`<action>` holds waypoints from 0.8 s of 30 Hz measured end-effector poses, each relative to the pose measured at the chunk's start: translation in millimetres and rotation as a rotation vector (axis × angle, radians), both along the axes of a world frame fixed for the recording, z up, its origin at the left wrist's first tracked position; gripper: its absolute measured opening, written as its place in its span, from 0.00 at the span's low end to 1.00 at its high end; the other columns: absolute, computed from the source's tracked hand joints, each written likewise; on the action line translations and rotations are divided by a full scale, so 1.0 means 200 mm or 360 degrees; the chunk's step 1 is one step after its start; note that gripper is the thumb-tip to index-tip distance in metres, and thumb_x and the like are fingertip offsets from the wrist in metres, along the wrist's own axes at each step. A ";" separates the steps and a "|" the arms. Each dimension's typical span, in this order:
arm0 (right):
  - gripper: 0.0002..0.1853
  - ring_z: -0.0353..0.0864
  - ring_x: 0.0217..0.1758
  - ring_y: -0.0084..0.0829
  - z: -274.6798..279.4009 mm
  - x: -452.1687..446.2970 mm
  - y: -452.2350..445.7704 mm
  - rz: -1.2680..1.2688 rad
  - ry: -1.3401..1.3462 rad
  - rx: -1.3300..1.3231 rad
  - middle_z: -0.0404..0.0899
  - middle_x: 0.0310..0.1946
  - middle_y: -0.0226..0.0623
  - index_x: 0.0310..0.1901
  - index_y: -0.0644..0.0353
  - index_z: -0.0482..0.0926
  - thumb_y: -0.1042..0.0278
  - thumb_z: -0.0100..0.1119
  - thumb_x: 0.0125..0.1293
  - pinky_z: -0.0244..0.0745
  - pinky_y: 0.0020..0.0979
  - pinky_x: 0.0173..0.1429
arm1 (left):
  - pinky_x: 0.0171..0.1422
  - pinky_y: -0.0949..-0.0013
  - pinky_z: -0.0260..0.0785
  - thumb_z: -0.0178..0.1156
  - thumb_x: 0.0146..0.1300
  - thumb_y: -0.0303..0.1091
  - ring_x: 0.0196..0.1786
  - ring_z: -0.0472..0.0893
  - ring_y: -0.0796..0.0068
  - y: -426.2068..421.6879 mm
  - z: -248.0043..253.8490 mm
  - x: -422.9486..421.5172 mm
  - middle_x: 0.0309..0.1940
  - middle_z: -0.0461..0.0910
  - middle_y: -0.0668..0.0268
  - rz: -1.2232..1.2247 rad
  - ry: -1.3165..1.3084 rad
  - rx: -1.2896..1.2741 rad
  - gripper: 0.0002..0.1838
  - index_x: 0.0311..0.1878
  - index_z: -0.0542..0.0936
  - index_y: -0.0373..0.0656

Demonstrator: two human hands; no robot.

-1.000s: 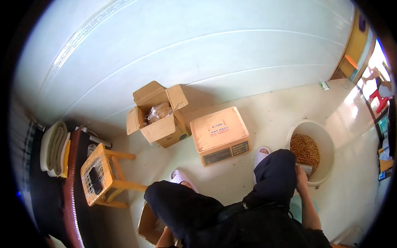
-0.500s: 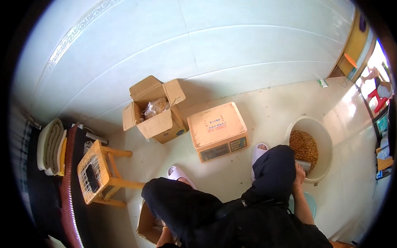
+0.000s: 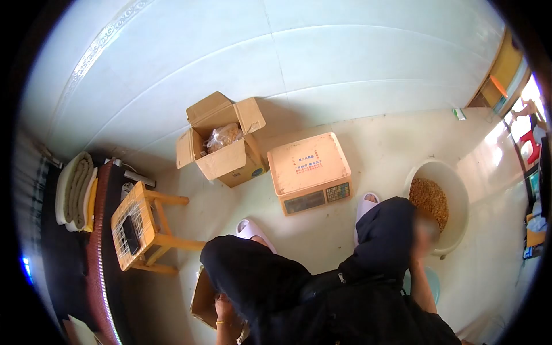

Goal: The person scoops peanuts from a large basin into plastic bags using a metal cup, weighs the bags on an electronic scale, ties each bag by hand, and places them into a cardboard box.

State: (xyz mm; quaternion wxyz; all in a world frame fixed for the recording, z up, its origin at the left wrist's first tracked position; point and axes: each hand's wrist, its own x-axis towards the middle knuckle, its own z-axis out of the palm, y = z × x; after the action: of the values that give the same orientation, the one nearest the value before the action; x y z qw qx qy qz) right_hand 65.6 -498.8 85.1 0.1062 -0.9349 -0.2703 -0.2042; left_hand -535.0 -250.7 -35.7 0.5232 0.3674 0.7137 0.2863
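Note:
My right hand is smeared by motion at the near left rim of a white bucket of brown grains. A greyish blurred shape, seemingly the metal scoop, is at its fingers. Beside my left knee, my left hand reaches over a low cardboard box; its fingers are partly hidden and what they touch is unclear. A light blue-green basin sits under my right forearm.
An orange-topped scale stands ahead on the floor. Left of it is an open carton with a plastic bag. A wooden stool bearing a black phone stands at the left, beside folded cloths.
My left hand has come up into fuller view over the low box. My right hand and the scoop have become blurred by motion at the bucket rim. The whole view has shifted slightly.

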 end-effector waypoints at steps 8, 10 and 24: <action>0.15 0.78 0.45 0.37 -0.41 0.13 -0.24 0.0211 0.0273 0.0315 0.78 0.41 0.37 0.52 0.54 0.73 0.68 0.51 0.63 0.72 0.38 0.48 | 0.44 0.63 0.71 0.52 0.63 0.36 0.38 0.79 0.66 -0.01 0.01 0.04 0.36 0.81 0.58 0.0019 0.0024 0.0024 0.13 0.44 0.76 0.39; 0.16 0.78 0.45 0.36 -0.30 0.10 -0.17 -0.0019 0.0299 -0.0189 0.78 0.41 0.37 0.53 0.53 0.72 0.66 0.50 0.63 0.72 0.38 0.47 | 0.44 0.63 0.71 0.52 0.63 0.36 0.38 0.79 0.67 -0.01 -0.02 0.09 0.36 0.81 0.58 0.0007 0.0022 0.0013 0.13 0.44 0.76 0.39; 0.23 0.78 0.46 0.37 -0.18 0.09 -0.11 -0.0105 0.0412 -0.0498 0.77 0.47 0.36 0.61 0.47 0.67 0.60 0.45 0.63 0.71 0.40 0.45 | 0.45 0.62 0.71 0.51 0.64 0.37 0.39 0.78 0.67 0.05 -0.04 -0.02 0.36 0.81 0.59 0.0169 -0.0032 0.0214 0.12 0.44 0.75 0.38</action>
State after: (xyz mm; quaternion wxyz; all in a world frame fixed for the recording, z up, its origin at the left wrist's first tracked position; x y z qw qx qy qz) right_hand 83.9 -521.0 48.8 -0.0132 -0.9667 -0.2521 -0.0411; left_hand -538.0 -241.5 -43.2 0.4885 0.3604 0.7061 0.3646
